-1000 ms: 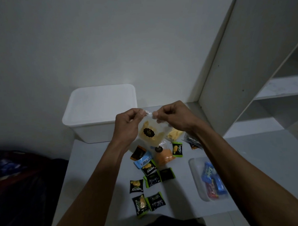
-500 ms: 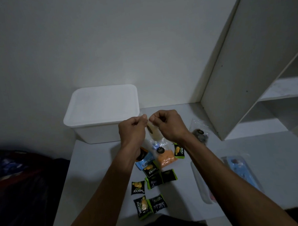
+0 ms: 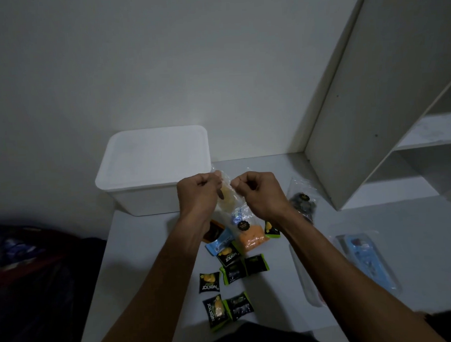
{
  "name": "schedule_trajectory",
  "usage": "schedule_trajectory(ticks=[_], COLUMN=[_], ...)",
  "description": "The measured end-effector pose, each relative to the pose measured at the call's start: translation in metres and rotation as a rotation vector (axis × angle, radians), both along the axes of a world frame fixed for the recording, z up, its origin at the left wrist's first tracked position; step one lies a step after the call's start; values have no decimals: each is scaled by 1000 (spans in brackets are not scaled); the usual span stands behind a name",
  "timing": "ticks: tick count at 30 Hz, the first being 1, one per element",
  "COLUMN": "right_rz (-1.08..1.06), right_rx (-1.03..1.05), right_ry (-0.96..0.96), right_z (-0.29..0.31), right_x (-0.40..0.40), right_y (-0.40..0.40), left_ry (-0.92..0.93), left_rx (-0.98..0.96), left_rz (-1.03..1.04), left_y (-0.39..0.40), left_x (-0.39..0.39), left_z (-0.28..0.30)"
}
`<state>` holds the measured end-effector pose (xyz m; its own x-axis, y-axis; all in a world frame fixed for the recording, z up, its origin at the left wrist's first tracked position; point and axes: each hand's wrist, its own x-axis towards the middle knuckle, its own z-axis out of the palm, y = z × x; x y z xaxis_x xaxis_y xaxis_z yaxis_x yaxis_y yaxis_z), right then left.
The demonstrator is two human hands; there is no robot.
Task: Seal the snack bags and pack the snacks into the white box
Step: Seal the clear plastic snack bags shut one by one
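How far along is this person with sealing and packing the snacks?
Early on. Nothing looks packed: the white box has its lid on. In hand: the left hand and right hand pinch the top of a clear snack bag. Left: the small packets and orange-filled bag on the table.

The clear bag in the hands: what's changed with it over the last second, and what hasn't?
The clear bag, a second ago held face-on with its dark label showing, is now turned edge-on and looks narrow. Both hands, left and right, still pinch its top, a little further apart. The white box stays lidded, and the small packets lie as before.
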<state>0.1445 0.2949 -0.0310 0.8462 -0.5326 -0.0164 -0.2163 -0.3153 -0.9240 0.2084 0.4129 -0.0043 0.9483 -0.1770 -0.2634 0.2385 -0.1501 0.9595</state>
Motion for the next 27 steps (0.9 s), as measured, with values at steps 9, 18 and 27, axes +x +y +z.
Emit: schedule_trajectory(ticks=[9, 18, 27], right_rz=[-25, -48, -83], right_rx=[22, -1, 49], right_ry=[3, 6, -17], right_z=[-2, -6, -8], right_x=[-4, -13, -25], right_y=[8, 16, 20], left_ry=[42, 22, 123], left_rx=[46, 101, 56], left_rz=[-27, -86, -68], left_y=[-1, 1, 3], left_x=[-12, -19, -25], left_z=[-1, -3, -6])
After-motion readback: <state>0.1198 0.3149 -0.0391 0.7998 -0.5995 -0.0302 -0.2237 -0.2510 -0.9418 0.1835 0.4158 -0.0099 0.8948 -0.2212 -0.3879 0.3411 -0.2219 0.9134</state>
